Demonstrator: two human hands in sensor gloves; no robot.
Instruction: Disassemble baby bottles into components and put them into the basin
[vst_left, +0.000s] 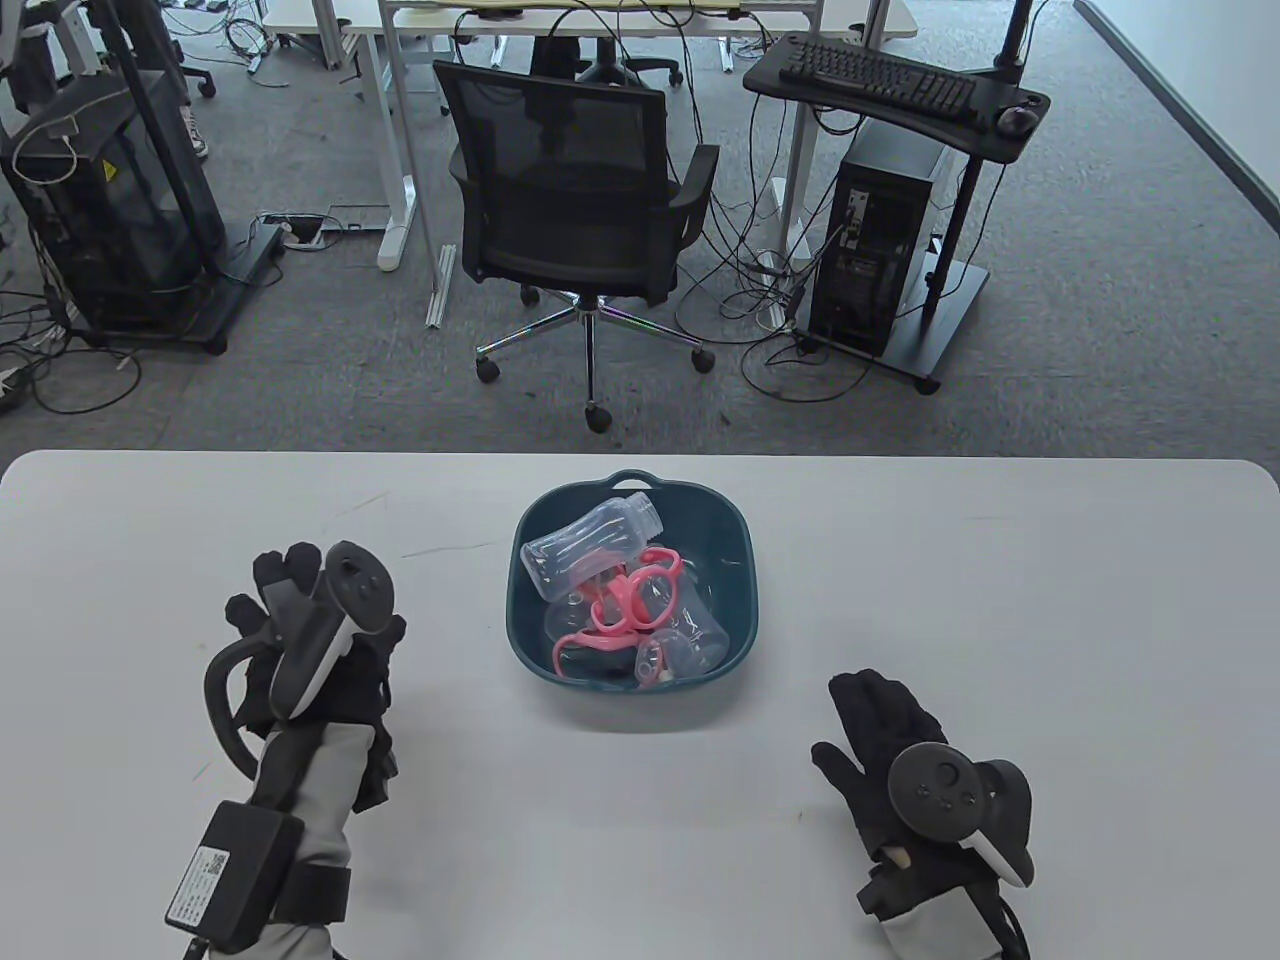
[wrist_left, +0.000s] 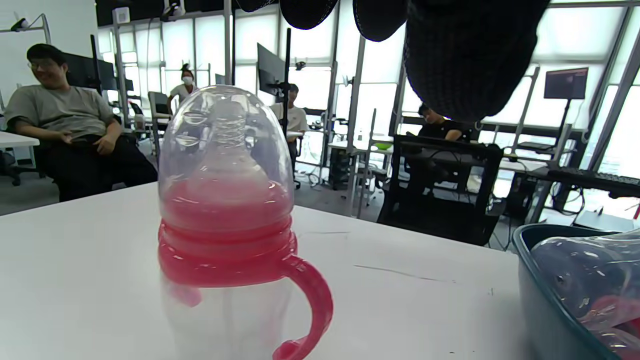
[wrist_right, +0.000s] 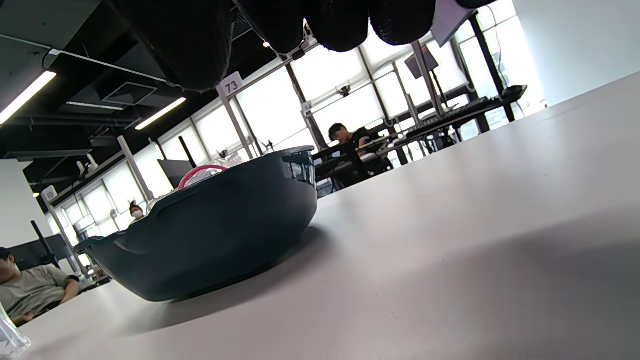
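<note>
**One bottle left to take apart**

White tabletop (vst_left: 1000, 560) carried a dark teal basin (vst_left: 735, 560) at its middle, already holding a clear bottle body (vst_left: 590, 545) and pink handle rings (vst_left: 630, 600), loose parts dropped where the task wants them. An assembled baby bottle (wrist_left: 225, 225), dome cap on and pink collar screwed tight, stood upright under the left hand (vst_left: 300, 640), hidden from the table view; whether those fingers touched it could not be told. The right hand (vst_left: 900, 750) lay flat, fingers spread, holding nothing, probably waiting to help unscrew.
</note>
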